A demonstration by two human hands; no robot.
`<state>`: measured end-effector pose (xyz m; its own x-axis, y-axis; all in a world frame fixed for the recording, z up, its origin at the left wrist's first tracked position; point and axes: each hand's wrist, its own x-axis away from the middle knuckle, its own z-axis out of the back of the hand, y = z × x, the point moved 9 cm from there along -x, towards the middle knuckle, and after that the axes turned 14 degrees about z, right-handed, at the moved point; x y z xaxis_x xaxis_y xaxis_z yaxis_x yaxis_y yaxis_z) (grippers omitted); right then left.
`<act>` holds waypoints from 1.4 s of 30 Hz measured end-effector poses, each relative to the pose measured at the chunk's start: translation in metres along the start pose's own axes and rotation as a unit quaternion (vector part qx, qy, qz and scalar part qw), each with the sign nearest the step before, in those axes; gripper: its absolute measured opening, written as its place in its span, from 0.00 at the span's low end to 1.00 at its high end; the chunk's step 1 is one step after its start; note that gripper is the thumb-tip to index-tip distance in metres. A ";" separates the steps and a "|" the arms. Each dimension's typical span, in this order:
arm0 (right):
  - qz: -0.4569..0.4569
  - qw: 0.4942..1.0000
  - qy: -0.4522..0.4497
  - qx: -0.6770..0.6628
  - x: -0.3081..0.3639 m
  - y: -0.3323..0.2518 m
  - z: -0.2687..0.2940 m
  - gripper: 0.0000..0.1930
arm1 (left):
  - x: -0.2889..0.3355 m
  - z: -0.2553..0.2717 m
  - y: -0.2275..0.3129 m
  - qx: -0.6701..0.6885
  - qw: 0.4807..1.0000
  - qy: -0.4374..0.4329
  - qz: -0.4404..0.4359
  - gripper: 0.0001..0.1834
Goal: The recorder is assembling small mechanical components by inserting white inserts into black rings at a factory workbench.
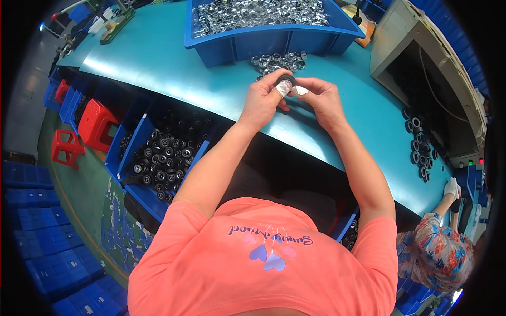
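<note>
Above the front edge of the turquoise table, my two hands meet around a small black ring-shaped part [286,79]. My left hand [262,100] grips it from the left, its thumb wrapped in white tape. From the other side, my right hand [322,99] pinches at the same part, with white tape on a digit too. Fingers cover much of the part, so its inner face is only partly visible. Just beyond my hands lies a loose heap of small clear and silver round parts [278,62] on the table.
A large blue bin [253,46] of shiny round parts stands behind the heap. Black rings [421,150] lie at the right, near a pale box-like machine [395,39]. Below left, a blue bin holds black wheel-like parts [166,158]. Another person's gloved hand [452,188] is far right.
</note>
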<state>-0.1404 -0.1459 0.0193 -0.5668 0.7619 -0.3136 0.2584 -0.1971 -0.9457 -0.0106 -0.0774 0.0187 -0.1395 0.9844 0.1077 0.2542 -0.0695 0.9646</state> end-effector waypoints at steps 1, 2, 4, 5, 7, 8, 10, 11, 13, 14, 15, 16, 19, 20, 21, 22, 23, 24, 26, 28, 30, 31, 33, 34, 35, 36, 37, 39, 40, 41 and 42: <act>0.001 1.000 0.003 0.005 0.001 0.000 -0.001 0.17 | 0.000 0.002 0.000 -0.010 1.000 0.009 -0.006 0.13; 0.001 1.000 0.007 0.009 0.003 -0.001 -0.002 0.16 | 0.000 0.003 0.001 -0.021 1.000 0.019 -0.012 0.12; 0.018 0.999 0.014 0.035 0.004 -0.005 -0.004 0.15 | 0.002 0.005 0.004 -0.046 0.997 0.052 -0.020 0.12; 0.034 0.998 0.018 0.055 0.004 -0.009 -0.003 0.15 | 0.003 0.006 0.005 -0.059 0.996 0.068 -0.024 0.11; 0.067 0.991 0.034 0.111 0.006 -0.015 -0.004 0.13 | 0.002 0.005 0.008 -0.047 0.995 0.080 -0.038 0.11; 0.086 0.984 0.046 0.147 0.007 -0.019 -0.004 0.13 | 0.002 0.006 0.008 -0.041 0.994 0.085 -0.045 0.11; 0.110 0.969 0.057 0.213 0.008 -0.030 -0.007 0.12 | 0.002 0.004 0.007 -0.008 0.996 0.073 -0.051 0.12; 0.115 0.962 0.056 0.240 0.010 -0.036 -0.011 0.13 | 0.002 0.004 0.007 0.009 0.996 0.067 -0.054 0.12; 0.097 0.973 0.060 0.202 0.010 -0.033 -0.010 0.14 | -0.002 0.004 0.005 0.012 0.998 0.050 -0.047 0.13; 0.074 0.986 0.064 0.135 0.008 -0.024 -0.008 0.15 | -0.003 0.004 0.004 0.014 0.998 0.042 -0.043 0.13; 0.051 0.994 0.070 0.068 0.005 -0.016 -0.005 0.15 | -0.005 0.002 0.002 0.016 0.999 0.028 -0.037 0.14; 0.019 0.996 0.062 0.059 0.003 -0.008 -0.001 0.16 | -0.006 0.000 0.001 0.018 0.999 0.013 -0.030 0.14; -0.006 0.998 0.053 0.029 0.000 0.000 0.003 0.15 | -0.007 -0.003 -0.001 0.027 0.999 -0.019 -0.014 0.16; -0.013 0.998 0.051 0.022 0.000 0.001 0.002 0.16 | -0.006 -0.005 -0.001 0.030 0.999 -0.028 -0.010 0.16; -0.019 0.999 0.049 0.015 -0.001 -0.001 0.001 0.16 | -0.007 -0.003 -0.002 0.034 0.999 -0.020 -0.007 0.16; -0.025 0.999 0.046 0.008 -0.001 -0.001 0.000 0.17 | -0.007 -0.002 -0.002 0.038 0.999 -0.013 -0.003 0.16; -0.020 0.999 0.041 0.003 0.000 0.001 0.000 0.17 | -0.007 -0.001 -0.003 0.041 0.999 -0.005 -0.001 0.15; -0.014 0.999 0.036 -0.001 -0.001 0.003 0.002 0.17 | -0.007 0.000 -0.003 0.039 0.999 0.002 -0.001 0.15; -0.003 0.999 0.033 0.008 0.000 0.004 0.003 0.16 | -0.008 0.002 -0.004 0.034 0.999 0.017 -0.001 0.14; 0.006 0.999 0.036 0.034 0.003 0.000 -0.001 0.16 | -0.007 0.004 0.001 -0.003 0.998 0.054 -0.014 0.13; 0.011 0.998 0.055 0.030 0.006 -0.003 -0.003 0.15 | -0.006 0.006 0.004 -0.024 0.996 0.085 -0.025 0.12; 0.013 0.997 0.064 0.029 0.007 -0.003 -0.004 0.15 | -0.005 0.007 0.005 -0.040 0.994 0.096 -0.026 0.12; 0.031 0.995 0.068 0.062 0.007 -0.005 -0.004 0.15 | -0.003 0.008 0.007 -0.072 0.990 0.120 -0.023 0.13; 0.037 0.993 0.066 0.090 0.007 -0.007 -0.003 0.14 | -0.004 0.009 0.006 -0.073 0.990 0.121 -0.022 0.13; 0.043 0.990 0.064 0.117 0.007 -0.008 -0.003 0.14 | -0.005 0.009 0.006 -0.073 0.990 0.121 -0.021 0.12; 0.052 0.986 0.060 0.149 0.007 -0.011 -0.002 0.14 | -0.006 0.009 0.006 -0.074 0.990 0.121 -0.021 0.12; 0.062 0.980 0.056 0.181 0.007 -0.014 -0.002 0.15 | -0.006 0.009 0.006 -0.068 0.991 0.117 -0.023 0.12; 0.055 0.982 0.051 0.173 0.005 -0.015 -0.001 0.15 | -0.006 0.007 0.008 -0.056 0.992 0.106 -0.027 0.13; 0.038 0.989 0.050 0.132 0.003 -0.013 0.000 0.16 | -0.007 0.006 0.006 -0.045 0.995 0.085 -0.022 0.13; 0.021 0.994 0.049 0.091 0.001 -0.011 0.000 0.16 | -0.010 0.006 0.002 -0.034 0.997 0.063 -0.016 0.14; 0.004 0.997 0.047 0.068 0.000 -0.007 0.002 0.16 | -0.010 0.004 0.001 -0.024 0.999 0.040 -0.010 0.14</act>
<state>-0.1440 -0.1454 0.0257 -0.4879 0.8127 -0.3185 0.1511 -0.2807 -0.9478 -0.0050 -0.0872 0.0178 -0.2210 0.9695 0.1063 0.2045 -0.0605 0.9770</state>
